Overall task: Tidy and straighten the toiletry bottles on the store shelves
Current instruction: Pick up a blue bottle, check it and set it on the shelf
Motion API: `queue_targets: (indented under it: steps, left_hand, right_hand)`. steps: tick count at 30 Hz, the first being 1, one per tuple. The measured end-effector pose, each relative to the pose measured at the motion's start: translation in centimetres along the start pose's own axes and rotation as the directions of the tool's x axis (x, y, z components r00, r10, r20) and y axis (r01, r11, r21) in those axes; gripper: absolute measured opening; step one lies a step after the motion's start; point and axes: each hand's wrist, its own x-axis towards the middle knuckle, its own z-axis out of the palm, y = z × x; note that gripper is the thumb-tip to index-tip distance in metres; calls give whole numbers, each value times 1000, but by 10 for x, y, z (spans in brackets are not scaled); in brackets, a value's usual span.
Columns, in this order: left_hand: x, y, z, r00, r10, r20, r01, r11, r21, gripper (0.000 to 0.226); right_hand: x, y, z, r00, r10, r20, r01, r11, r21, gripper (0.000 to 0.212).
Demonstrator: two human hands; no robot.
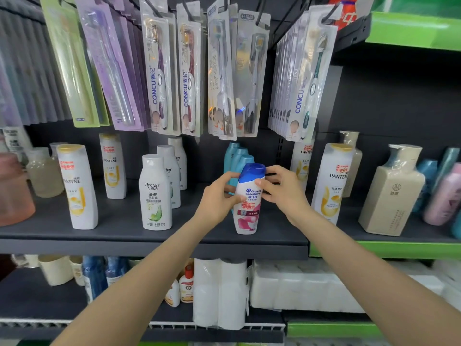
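Both hands are on one shampoo bottle, white with a blue cap and a pink flower print low on its front, which stands upright near the front edge of the dark shelf, roughly in the middle of the view. The left hand wraps the bottle's left side with its fingers curled round the back and its thumb across the label; the right hand grips the right side just under the cap, thumb on the front and fingers bent behind. Directly behind the bottle stands a row of turquoise bottles. To the left, a white bottle with a green leaf print stands at the head of a short file of like bottles, and further left are two white bottles with yellow caps, one near the front and one deeper back. To the right stands another yellow-capped white bottle, then a beige square bottle. Packaged toothbrushes hang on hooks above the shelf. On the shelf below sit rolls of white paper.
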Motion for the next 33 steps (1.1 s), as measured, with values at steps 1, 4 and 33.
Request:
queue_targets:
  steps: [1,4,33]
  left_hand:
    - [1,0,-1,1000,-4,10,4,1000,0,43]
    - [4,-3,-4,999,-9,47,9,1000,7,42]
    - [23,16,-8,969,242,-53,-225,948,223,36]
  right_hand:
    - [0,1,0,1000,-10,0,10,1000,-2,23]
    - [0,3,2,1000,-29,-6,28,999,-14,22]
    - [71,0,-6,979,6,206,35,980,-195,38]
